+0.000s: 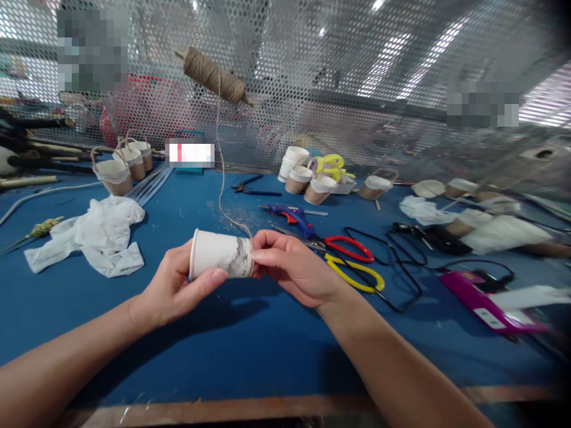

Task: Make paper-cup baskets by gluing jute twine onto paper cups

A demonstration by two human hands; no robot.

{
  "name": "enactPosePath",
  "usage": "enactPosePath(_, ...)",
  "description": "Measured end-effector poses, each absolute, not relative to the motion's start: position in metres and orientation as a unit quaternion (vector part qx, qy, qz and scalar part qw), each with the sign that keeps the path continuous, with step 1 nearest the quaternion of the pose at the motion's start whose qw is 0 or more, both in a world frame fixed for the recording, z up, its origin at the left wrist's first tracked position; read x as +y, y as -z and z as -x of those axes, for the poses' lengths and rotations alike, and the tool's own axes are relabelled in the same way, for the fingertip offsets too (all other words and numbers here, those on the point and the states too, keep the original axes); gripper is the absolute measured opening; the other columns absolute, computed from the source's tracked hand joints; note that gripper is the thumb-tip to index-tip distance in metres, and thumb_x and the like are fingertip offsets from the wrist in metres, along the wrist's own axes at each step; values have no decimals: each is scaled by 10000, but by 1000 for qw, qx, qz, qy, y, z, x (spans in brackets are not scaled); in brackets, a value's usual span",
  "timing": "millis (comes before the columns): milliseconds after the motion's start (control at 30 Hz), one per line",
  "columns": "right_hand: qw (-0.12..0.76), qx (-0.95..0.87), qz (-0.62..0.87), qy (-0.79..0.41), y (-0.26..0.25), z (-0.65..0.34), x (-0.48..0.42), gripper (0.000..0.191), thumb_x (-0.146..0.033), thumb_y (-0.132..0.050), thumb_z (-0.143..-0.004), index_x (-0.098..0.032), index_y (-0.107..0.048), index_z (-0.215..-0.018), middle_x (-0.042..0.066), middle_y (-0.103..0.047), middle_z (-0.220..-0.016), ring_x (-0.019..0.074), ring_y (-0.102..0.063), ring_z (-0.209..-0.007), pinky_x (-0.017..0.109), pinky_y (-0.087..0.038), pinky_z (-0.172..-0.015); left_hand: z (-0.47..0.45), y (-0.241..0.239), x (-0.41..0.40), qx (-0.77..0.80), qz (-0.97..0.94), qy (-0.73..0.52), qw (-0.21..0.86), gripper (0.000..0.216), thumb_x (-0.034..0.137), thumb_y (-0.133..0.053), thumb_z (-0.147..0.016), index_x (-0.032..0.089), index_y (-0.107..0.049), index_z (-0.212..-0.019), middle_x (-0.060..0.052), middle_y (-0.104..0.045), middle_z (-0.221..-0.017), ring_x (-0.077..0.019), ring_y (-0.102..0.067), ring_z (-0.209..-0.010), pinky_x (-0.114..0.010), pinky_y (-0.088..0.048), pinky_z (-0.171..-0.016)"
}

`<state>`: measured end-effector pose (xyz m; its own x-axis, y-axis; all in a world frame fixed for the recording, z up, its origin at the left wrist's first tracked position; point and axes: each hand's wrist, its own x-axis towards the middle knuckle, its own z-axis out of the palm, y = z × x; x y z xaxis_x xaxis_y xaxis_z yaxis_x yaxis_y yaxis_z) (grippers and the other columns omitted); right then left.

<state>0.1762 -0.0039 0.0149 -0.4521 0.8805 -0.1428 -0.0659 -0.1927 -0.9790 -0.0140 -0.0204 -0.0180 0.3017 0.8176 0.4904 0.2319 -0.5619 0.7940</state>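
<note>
My left hand (178,282) is wrapped round a white paper cup (218,252) with a grey printed pattern. The cup lies on its side in the air, its rim to the left and its base to the right. At the base end, the fingers of my right hand (289,261) pinch twine (222,202) against the cup. This twine runs up to a brown spool (214,76) hung on a stick in front of the mesh. Just beyond my right hand are a blue glue gun (294,217) and scissors (352,273) with red and yellow handles.
Twine-wrapped cups with handles (113,177) stand at the back left; more cups (320,189) are at the back right. White cloth (96,235) lies left. Pliers (256,189) rest behind the glue gun. Black cables and a purple power strip (486,303) occupy the right side.
</note>
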Motion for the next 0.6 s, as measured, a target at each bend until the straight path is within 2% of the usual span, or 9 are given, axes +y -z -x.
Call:
enactPosePath(100,348,-604,397,-597,-15,-176,-6,101,-197,-599,-685,-168,-511,-646,-44,-543,-586,75,-487,-574,228,-369,-588,10,17,-19,423,-598,-465,496,323,420,-514,-773,138,-671,-751,-17,-643,-632,-121,-538,-548,-209,-416,-524)
enactPosePath(200,322,-661,411,-539,-14,-175,-8,81,-212,-582,-713,-167,-527,-673,-33,-541,-629,88,-480,-609,239,-365,-597,6,17,-17,434,-499,-459,593,292,422,-586,-721,140,-656,-695,25,-588,-539,-74,-464,-467,-179,-378,-481)
enactPosePath(467,310,-631,403,-585,-12,-176,-5,66,-210,-587,-706,-162,-544,-693,-24,-564,-656,92,-506,-638,248,-395,-639,3,11,-19,458,-472,-473,585,249,357,-630,-687,127,-605,-595,34,-545,-504,-51,-410,-428,-164,-314,-406)
enactPosePath(600,313,-623,408,-589,-11,-175,-5,65,-205,-597,-695,-167,-544,-696,-25,-557,-660,91,-495,-634,246,-389,-634,3,13,-18,456,-480,-475,579,252,371,-610,-706,124,-635,-666,34,-545,-513,-51,-397,-428,-168,-307,-404)
